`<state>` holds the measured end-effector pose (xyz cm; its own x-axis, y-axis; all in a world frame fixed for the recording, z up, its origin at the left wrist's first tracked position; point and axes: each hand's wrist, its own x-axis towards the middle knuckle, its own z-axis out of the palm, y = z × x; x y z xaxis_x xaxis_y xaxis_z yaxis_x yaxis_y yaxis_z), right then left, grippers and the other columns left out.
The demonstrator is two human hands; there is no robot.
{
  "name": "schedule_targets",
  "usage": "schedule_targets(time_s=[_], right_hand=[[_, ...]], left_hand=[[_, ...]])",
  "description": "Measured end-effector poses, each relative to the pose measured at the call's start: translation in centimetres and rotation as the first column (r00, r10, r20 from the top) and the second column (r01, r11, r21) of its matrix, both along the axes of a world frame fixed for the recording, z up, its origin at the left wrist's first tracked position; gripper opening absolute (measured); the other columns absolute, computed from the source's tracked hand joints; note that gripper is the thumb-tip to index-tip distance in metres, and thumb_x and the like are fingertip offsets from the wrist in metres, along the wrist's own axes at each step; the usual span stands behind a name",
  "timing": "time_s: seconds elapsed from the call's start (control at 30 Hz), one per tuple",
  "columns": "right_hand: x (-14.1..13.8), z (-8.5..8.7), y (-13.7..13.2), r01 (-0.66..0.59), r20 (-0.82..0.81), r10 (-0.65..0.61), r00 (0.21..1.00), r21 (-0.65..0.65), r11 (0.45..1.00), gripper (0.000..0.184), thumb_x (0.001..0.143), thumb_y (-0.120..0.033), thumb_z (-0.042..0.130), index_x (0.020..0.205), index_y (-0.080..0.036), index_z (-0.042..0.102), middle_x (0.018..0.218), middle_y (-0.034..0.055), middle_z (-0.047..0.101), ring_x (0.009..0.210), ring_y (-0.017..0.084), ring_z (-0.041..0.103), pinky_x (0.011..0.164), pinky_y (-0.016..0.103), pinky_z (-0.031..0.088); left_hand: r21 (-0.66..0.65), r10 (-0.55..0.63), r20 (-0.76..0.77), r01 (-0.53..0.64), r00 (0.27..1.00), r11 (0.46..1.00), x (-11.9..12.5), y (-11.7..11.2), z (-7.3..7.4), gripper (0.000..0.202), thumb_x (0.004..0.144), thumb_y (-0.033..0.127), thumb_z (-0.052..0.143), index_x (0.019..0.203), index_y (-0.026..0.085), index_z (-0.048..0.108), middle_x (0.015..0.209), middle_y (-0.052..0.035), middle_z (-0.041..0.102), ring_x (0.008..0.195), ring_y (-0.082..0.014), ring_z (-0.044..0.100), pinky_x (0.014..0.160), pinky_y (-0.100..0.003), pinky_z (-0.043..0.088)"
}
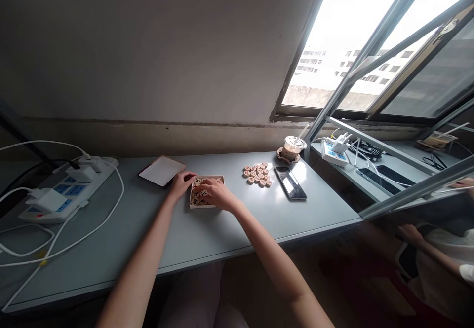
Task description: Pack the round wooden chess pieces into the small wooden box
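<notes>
A shallow box [203, 206] with light walls lies on the grey desk, with round wooden Chinese chess pieces [196, 201] set in rows inside. My left hand [180, 185] is at the box's left side, its fingers curled on the far-left corner. Over the box, my right hand [218, 194] reaches in from the right with bent fingers down at a piece; the fingertips are partly hidden and cover some of the pieces. To the right, a loose group of Chinese chess pieces [256, 174] lies flat on the desk.
The box lid [163, 171] lies inside-up behind my left hand. A smartphone [291, 183] and a lidded drink cup [294, 144] stand right. Power strips [70, 190] with looping white cables [107, 214] fill the left. A metal frame [333, 103] borders the desk; another person's hand [411, 233] shows beyond.
</notes>
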<state>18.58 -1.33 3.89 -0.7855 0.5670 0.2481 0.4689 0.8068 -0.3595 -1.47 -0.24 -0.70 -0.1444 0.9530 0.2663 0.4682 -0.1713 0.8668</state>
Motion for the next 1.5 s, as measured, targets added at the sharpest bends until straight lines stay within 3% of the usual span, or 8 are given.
schedule_targets(time_s=[0.17, 0.4, 0.6, 0.73, 0.87, 1.17, 1.5], right_hand=[[-1.6, -0.1, 0.1, 0.063, -0.015, -0.063, 0.998, 0.023, 0.998, 0.018, 0.084, -0.021, 0.064, 0.102, -0.023, 0.062, 0.124, 0.0059, 0.061, 0.113, 0.023, 0.055, 0.091, 0.036, 0.038], [-2.4, -0.3, 0.4, 0.104, -0.08, -0.103, 0.991, 0.007, 0.995, 0.016, 0.088, -0.026, 0.058, 0.104, -0.022, 0.061, 0.108, 0.0049, 0.067, 0.1, 0.02, 0.06, 0.084, 0.034, 0.038], [2.1, -0.3, 2.7, 0.243, -0.245, -0.243, 0.939, -0.034, 0.97, 0.019, 0.091, -0.025, 0.053, 0.106, -0.022, 0.064, 0.105, 0.0059, 0.065, 0.093, 0.017, 0.061, 0.081, 0.031, 0.043], [6.4, -0.9, 4.5, 0.376, -0.223, -0.367, 0.903, 0.001, 0.926, 0.019, 0.09, -0.024, 0.053, 0.105, -0.02, 0.064, 0.101, 0.0064, 0.065, 0.093, 0.018, 0.06, 0.081, 0.031, 0.044], [8.9, -1.4, 4.9, 0.45, -0.168, -0.439, 0.883, 0.031, 0.893, 0.018, 0.09, -0.024, 0.05, 0.101, -0.021, 0.065, 0.1, 0.0062, 0.065, 0.093, 0.019, 0.058, 0.082, 0.032, 0.041], [9.9, -2.5, 4.5, 0.569, -0.086, -0.563, 0.822, 0.132, 0.811, 0.019, 0.088, -0.02, 0.049, 0.09, -0.025, 0.067, 0.106, 0.0041, 0.067, 0.108, 0.024, 0.051, 0.089, 0.04, 0.028], [10.9, -3.4, 4.9, 0.651, -0.063, -0.651, 0.757, 0.164, 0.741, 0.026, 0.088, -0.021, 0.042, 0.087, -0.024, 0.068, 0.111, 0.0066, 0.067, 0.105, 0.026, 0.049, 0.086, 0.04, 0.026]], left_hand=[[0.006, -0.003, -0.006, 0.003, 1.0, 1.0, 0.1, -0.1, 0.2, 0.028, 0.074, 0.04, 0.055, 0.08, 0.017, 0.07, 0.085, -0.0078, 0.072, 0.084, -0.0224, 0.064, 0.08, -0.032, 0.049], [-0.005, -0.011, 0.007, 0.011, 1.0, 1.0, 0.1, -0.2, 0.5, 0.029, 0.073, 0.04, 0.055, 0.08, 0.017, 0.069, 0.085, -0.0082, 0.071, 0.085, -0.0233, 0.064, 0.08, -0.033, 0.048], [-0.034, -0.005, 0.015, 0.005, 1.0, 0.999, 0.2, -0.3, 0.6, 0.029, 0.073, 0.042, 0.056, 0.08, 0.017, 0.07, 0.086, -0.008, 0.071, 0.083, -0.0228, 0.064, 0.075, -0.031, 0.049], [-0.049, 0.004, 0.023, -0.003, 1.0, 0.999, 0.2, -0.3, 0.7, 0.029, 0.072, 0.041, 0.057, 0.08, 0.016, 0.07, 0.086, -0.008, 0.071, 0.082, -0.0222, 0.064, 0.075, -0.031, 0.049], [-0.053, 0.004, 0.025, -0.003, 1.0, 0.999, 0.1, -0.2, 0.5, 0.029, 0.071, 0.041, 0.057, 0.08, 0.016, 0.07, 0.085, -0.0079, 0.071, 0.081, -0.022, 0.064, 0.074, -0.031, 0.048], [-0.057, -0.002, 0.022, 0.003, 1.0, 0.998, 0.2, -0.3, 0.6, 0.028, 0.072, 0.041, 0.056, 0.079, 0.017, 0.07, 0.085, -0.0076, 0.071, 0.081, -0.022, 0.063, 0.073, -0.031, 0.047], [-0.066, 0.002, 0.02, -0.001, 1.0, 0.998, 0.2, -0.4, 0.7, 0.029, 0.072, 0.042, 0.056, 0.081, 0.017, 0.069, 0.087, -0.0084, 0.071, 0.082, -0.0231, 0.063, 0.072, -0.031, 0.047]])
